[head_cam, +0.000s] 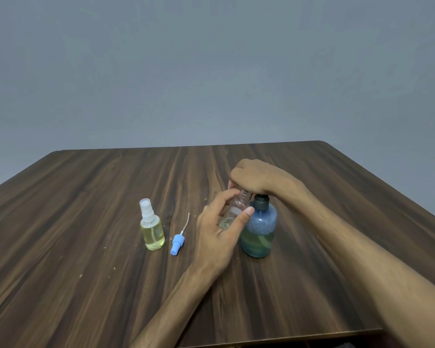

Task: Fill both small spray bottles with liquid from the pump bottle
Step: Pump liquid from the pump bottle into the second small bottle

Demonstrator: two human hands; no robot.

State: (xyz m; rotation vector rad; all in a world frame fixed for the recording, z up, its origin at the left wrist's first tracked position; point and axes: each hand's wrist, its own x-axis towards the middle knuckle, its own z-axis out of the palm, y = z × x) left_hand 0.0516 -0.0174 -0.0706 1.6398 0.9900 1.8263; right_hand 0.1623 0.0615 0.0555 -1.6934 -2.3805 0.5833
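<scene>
Toward the right side of the table (86, 187), about midway between its far and near edges, your left hand (220, 231) holds the open spray bottle (234, 209), thumb on the near side and fingers curled round the far side, with the bottle pressed right up against the left flank of the pump bottle (260, 229). Its long axis runs nearly upright, neck tipped a little toward the pump, so the threaded mouth sits just under your right hand (256, 178), which is curled down over the pump head; the spout itself is hidden beneath your fingers, so you cannot confirm from this view that it lines up with the mouth. That alignment is what the next press depends on: judge it by feel, and keep the mouth directly beneath the nozzle or the liquid will likely run down the outside. Only a little liquid shows in the bottom of this bottle. Well to the left, the filled spray bottle (152, 229) stands capped, and the blue sprayer cap (177, 243) lies on its side between it and your left hand, tube pointing toward the far edge.
</scene>
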